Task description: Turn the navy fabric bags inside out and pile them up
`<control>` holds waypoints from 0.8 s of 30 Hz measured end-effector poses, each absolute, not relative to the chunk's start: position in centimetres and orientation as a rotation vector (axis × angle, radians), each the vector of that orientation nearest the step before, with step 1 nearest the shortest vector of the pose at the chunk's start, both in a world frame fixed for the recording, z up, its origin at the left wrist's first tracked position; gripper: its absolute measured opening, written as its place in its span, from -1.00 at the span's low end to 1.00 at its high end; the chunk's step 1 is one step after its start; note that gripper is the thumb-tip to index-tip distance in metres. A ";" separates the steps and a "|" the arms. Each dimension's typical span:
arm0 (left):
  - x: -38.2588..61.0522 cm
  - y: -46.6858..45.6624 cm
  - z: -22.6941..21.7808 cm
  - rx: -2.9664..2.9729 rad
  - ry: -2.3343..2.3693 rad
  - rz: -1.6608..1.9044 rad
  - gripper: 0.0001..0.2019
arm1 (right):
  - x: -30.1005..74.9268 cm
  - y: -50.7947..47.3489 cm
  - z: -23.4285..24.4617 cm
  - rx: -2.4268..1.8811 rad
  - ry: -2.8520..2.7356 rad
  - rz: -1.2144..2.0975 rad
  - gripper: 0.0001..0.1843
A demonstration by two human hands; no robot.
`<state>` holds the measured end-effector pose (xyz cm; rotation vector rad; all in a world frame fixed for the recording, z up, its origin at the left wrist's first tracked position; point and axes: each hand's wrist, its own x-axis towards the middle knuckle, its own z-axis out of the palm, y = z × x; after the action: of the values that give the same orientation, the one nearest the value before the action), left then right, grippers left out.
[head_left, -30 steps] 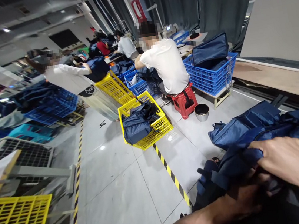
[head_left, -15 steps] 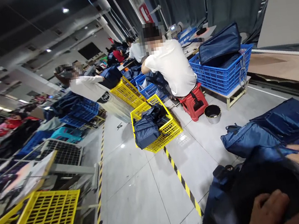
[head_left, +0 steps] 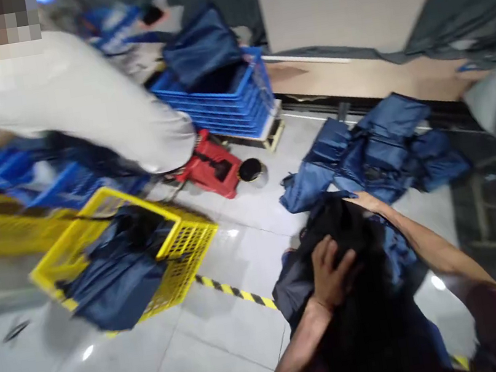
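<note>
A dark navy bag [head_left: 356, 257] lies bunched in front of me, over my lap. My left hand [head_left: 330, 273] rests on top of it with its fingers curled into the dark fabric. My right forearm reaches across from the right, and my right hand [head_left: 364, 199] goes in under the upper edge of the bag, so its fingers are hidden. The whole view is smeared by motion.
More navy bags [head_left: 378, 154] are heaped on the floor just beyond. At the left a yellow crate [head_left: 181, 239] holds navy bags. A person in a white shirt [head_left: 77, 106] sits on a red stool [head_left: 212, 166], near a metal bowl [head_left: 252, 170] and a blue crate [head_left: 226, 102]. Yellow-black tape [head_left: 235, 290] crosses the floor.
The view has swung right and down, so the seated person and crates slid left. My left hand moved up onto the top of the bag, and my right hand slipped under its far edge.
</note>
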<state>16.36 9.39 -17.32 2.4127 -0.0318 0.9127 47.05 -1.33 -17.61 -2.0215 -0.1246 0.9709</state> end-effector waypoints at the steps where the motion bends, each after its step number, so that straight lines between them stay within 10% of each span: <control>1: 16.6 9.4 -17.0 2.394 -0.020 0.956 -0.14 | 47.8 -3.4 -17.3 -1.996 -0.067 0.967 -0.61; 9: 16.0 10.1 -13.7 2.368 0.304 0.563 -0.02 | 42.8 -17.4 -12.1 -1.883 0.270 0.672 -0.30; 18: 15.2 10.7 -5.8 1.973 0.445 0.162 0.16 | 34.5 -18.1 -7.2 -1.469 0.503 0.713 -0.63; 24: 10.9 13.7 -2.4 1.994 0.520 0.344 0.59 | 34.9 -17.4 1.3 -1.340 0.214 0.418 -0.51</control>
<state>10.91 13.69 -2.36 1.9936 0.5205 0.3443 34.92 -17.45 1.26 -1.3397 0.2139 0.4181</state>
